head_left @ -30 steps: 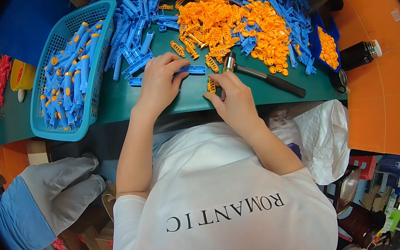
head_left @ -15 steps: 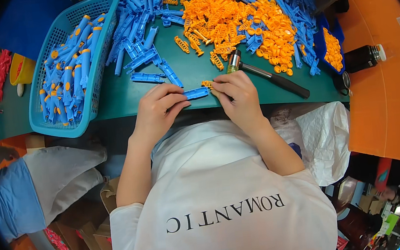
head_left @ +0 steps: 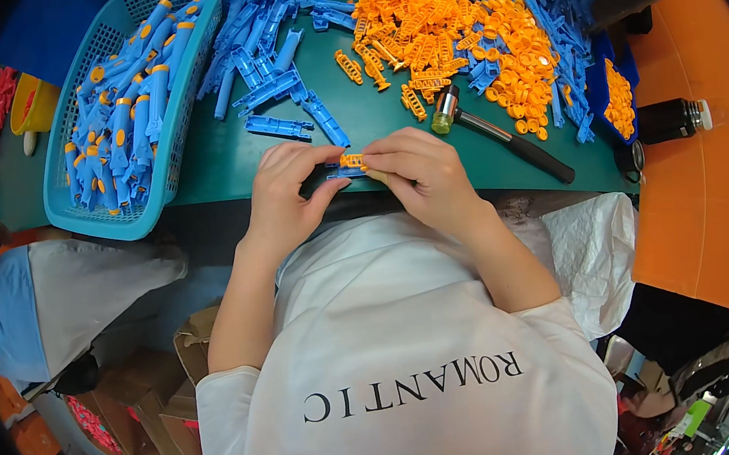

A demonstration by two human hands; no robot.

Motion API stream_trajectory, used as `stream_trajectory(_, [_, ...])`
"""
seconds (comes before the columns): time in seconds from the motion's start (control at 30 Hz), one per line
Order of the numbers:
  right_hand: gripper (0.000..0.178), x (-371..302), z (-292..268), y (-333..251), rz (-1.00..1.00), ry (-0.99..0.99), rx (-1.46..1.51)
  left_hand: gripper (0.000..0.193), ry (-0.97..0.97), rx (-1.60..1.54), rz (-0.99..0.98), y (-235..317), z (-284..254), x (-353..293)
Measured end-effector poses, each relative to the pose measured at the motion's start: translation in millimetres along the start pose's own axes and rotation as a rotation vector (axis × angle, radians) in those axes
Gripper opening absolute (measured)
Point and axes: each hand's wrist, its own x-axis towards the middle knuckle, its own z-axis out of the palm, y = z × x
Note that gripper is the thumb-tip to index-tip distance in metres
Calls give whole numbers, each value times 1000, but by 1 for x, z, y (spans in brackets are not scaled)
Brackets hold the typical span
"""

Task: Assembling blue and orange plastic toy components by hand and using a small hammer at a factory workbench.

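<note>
At the table's near edge my left hand pinches the left end of a blue half-shell plastic part. Fingers of my right hand close on a small orange slotted plastic piece, which lies over the blue half-shell. My fingertips hide part of both, so I cannot tell whether the orange piece sits inside the shell. Just beyond my hands lie loose blue half-shells and a few orange slotted pieces. A hammer with a black handle rests beyond my right hand.
A blue basket of assembled blue tubes with orange ends stands at left. Heaps of orange slotted pieces, orange caps and blue parts cover the far side. A black bottle lies at right; another person's leg shows at left.
My right hand has moved left, bringing the orange piece from the blue half-shell's right end to over the shell. The view has shifted slightly.
</note>
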Motion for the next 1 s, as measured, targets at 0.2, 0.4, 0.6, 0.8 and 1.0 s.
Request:
stream_trajectory(0.2, [17, 2, 4, -4, -21, -54, -48, 35, -2, -8, 13, -2, 0, 1])
stream_trajectory(0.4, [18, 3, 3, -5, -29, -83, -75, 34, 4, -15, 38, -3, 1, 1])
stream_trajectory(0.6, [16, 8, 0, -11, -18, -133, -101, 27, -13, 7, 94, -4, 1, 2])
stream_trajectory(0.8, [15, 13, -4, -15, -4, -225, -167, 25, -18, 28, 132, -6, 2, 1])
stream_trajectory(1.0, [22, -1, 1, -23, 43, -78, -209, 20, -18, -12, 113, -8, 3, 1])
